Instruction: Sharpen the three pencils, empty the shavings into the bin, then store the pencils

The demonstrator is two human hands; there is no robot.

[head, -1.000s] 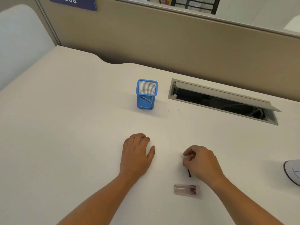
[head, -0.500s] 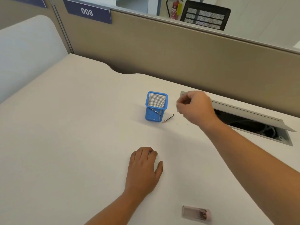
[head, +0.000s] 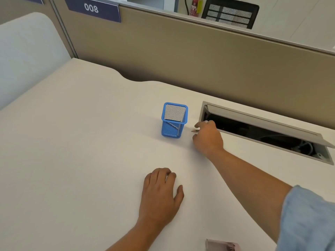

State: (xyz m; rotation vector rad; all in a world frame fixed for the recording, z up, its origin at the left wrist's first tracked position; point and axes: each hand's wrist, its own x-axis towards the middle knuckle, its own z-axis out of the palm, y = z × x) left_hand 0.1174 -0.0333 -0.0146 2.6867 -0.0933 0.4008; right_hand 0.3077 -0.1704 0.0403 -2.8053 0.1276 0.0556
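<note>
At the near edge of the tabletop (head: 76, 160), right of centre, I noted a pink translucent sharpener (head: 223, 246) lying on its side, partly cut off by the frame. Beside it, at the right, a light blue sleeve (head: 308, 220) covered the upper part of the right arm.

Further in, near the middle of the tabletop, the left hand (head: 161, 194) lay palm down on the surface. Its fingers were loosely bent and it held nothing.

Beyond it, toward the far edge, the right hand (head: 208, 136) gripped a pencil (head: 195, 130), fingers curled about it. Only the sharpened end showed, pointing left toward a blue mesh holder (head: 174, 122). The tip stood just beside the holder's right wall, apart from it. I could not tell whether the hand touched the tabletop.

The holder stood upright. Through its mesh I saw a slim shaft (head: 172, 125) leaning inside; I could not count the contents.

Right of the holder, a cable hatch (head: 262, 134) was set into the tabletop along the far edge, its flap raised.

Behind the far edge stood a beige partition (head: 181, 57) carrying a blue label (head: 92, 9) reading 008.
</note>
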